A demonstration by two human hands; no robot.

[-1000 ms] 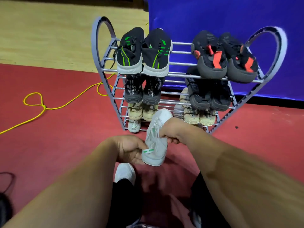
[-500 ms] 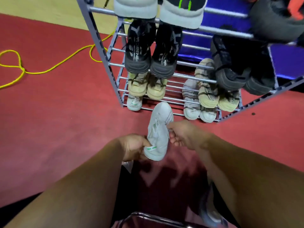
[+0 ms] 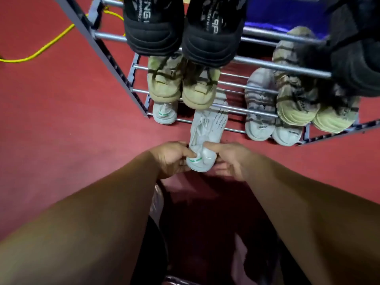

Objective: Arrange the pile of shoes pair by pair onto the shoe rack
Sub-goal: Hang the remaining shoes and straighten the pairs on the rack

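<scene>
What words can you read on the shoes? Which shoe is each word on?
"ENG", start hidden: heel of the left black shoe.
Letters like "LQP", not sure: heel of the right black shoe.
Small lines under both: too blurred to read.
Heel tag on the grey striped shoe: too small.
Side print on the khaki shoe: too blurred.
Print along the held white shoe: too blurred.

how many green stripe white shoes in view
2. One white shoe sits left on the bottom shelf; the other white shoe, toe over that shelf, is gripped at its heel by the left hand and right hand. More may be hidden.
</scene>
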